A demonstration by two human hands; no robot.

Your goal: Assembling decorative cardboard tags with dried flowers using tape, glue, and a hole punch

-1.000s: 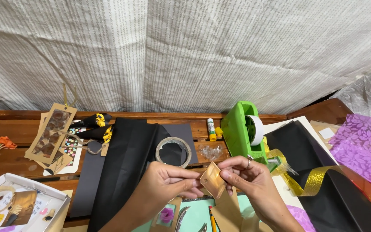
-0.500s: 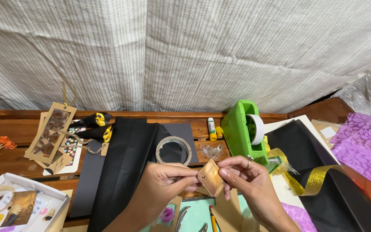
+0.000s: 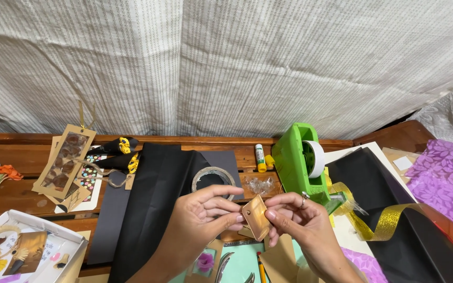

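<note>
Tag [image 3: 256, 224], small brown card with a punched hole, above counter's near edge | left hand [image 3: 203, 217] and right hand [image 3: 302, 220] fingers pinched on opposite edges, tilting it toward view | tape ring [image 3: 213, 181] behind

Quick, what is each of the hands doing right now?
Left hand: fingers closed on the left edge of a small brown tag.
Right hand: fingers pinching the same tag from the right.

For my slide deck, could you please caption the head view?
Both hands, left and right, pinch a small brown cardboard tag above black paper, beside a green tape dispenser.
</note>
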